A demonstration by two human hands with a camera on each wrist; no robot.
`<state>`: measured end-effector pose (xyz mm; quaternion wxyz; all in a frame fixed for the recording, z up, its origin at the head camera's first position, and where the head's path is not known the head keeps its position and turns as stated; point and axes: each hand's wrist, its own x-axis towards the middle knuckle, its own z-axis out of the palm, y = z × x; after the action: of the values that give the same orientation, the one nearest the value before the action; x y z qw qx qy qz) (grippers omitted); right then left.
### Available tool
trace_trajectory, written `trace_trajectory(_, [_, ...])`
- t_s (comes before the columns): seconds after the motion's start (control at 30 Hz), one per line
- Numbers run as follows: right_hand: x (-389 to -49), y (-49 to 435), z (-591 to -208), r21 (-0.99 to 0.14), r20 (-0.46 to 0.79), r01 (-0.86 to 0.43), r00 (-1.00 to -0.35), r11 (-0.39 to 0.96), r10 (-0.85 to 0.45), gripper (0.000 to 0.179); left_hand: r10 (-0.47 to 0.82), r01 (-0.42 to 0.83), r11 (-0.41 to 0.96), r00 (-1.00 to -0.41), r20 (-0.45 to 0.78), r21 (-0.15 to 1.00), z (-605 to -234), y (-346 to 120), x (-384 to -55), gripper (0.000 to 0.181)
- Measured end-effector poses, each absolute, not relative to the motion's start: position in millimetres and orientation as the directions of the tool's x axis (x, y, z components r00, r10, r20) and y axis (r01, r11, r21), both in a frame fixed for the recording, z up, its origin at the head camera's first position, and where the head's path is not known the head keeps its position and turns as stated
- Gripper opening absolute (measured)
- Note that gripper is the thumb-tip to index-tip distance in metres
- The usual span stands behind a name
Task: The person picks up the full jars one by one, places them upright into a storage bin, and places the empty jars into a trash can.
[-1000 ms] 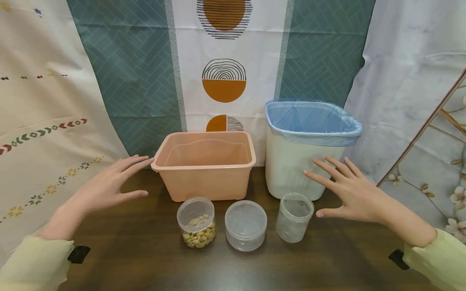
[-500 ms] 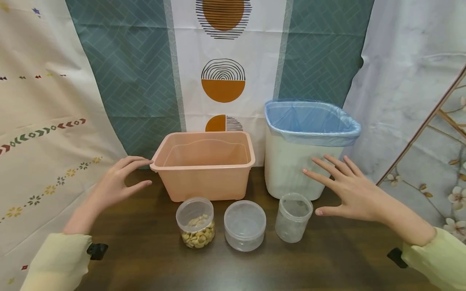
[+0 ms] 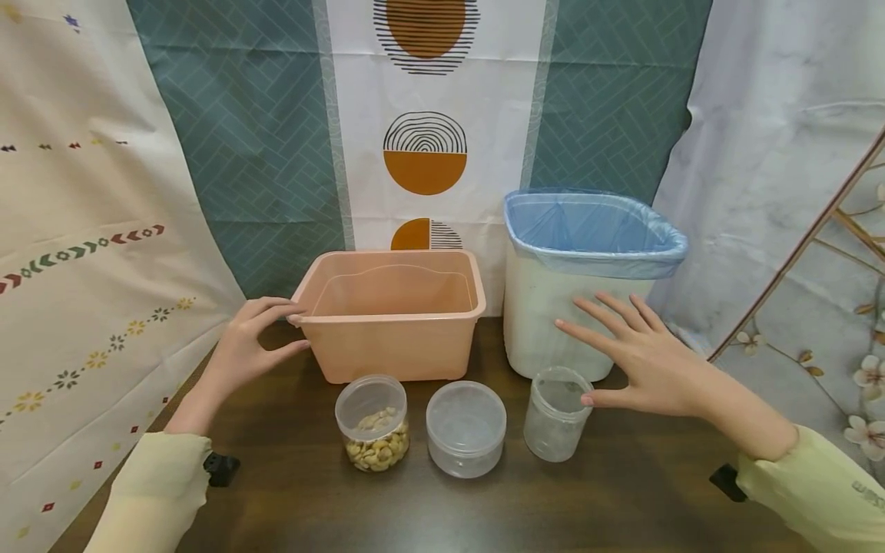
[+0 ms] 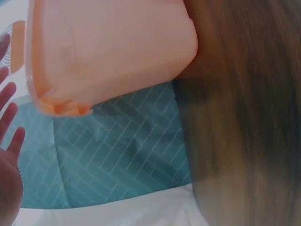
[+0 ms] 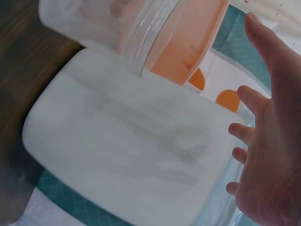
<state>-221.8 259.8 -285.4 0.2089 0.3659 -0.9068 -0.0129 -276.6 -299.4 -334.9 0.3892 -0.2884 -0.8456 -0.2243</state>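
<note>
My left hand (image 3: 249, 342) hovers at the left corner of the peach plastic tub (image 3: 390, 349), thumb and fingers apart and holding nothing. Spread fingers show on my right hand (image 3: 639, 361), in front of the white bin (image 3: 546, 322). Its thumb tip overlaps the rim of a clear jar (image 3: 553, 430) in the head view; in the right wrist view, the hand (image 5: 273, 132) appears apart from that jar (image 5: 89, 23). Left of it stand a low clear round container (image 3: 466, 434) and a clear jar (image 3: 373, 403) part filled with cashews (image 3: 379, 449).
A blue liner bag (image 3: 594, 230) covers the bin's rim. Behind the tub and bin hangs a patterned cloth (image 3: 270, 138); further cloths hang at both sides. The dark wooden table (image 3: 429, 511) bears everything.
My left hand has moved right, toward the tub's corner, with its fingers slightly more bent. My right hand has shifted a little left toward the tall jar. The containers stay put.
</note>
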Motion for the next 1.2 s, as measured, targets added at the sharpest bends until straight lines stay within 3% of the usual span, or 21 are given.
trace_trajectory(0.33, [-226.0,237.4,-285.8,0.162,0.378,-0.699,-0.608,0.696,-0.698,0.094,0.210,0.678,0.668,-0.568,0.796,0.307,-351.6,-285.2,-293.3,0.043])
trace_trajectory(0.83, [-229.4,209.8,-282.7,0.133,0.380,-0.728,-0.589,0.673,-0.713,0.094,0.154,0.649,0.649,-0.624,0.766,0.398,-356.6,-282.1,-299.0,0.032])
trace_trajectory(1.2, [-232.5,174.4,-286.4,0.118,0.358,-0.773,-0.553,0.624,-0.752,0.095,0.242,0.685,0.681,-0.545,0.803,0.260,-351.5,-283.0,-300.9,0.029])
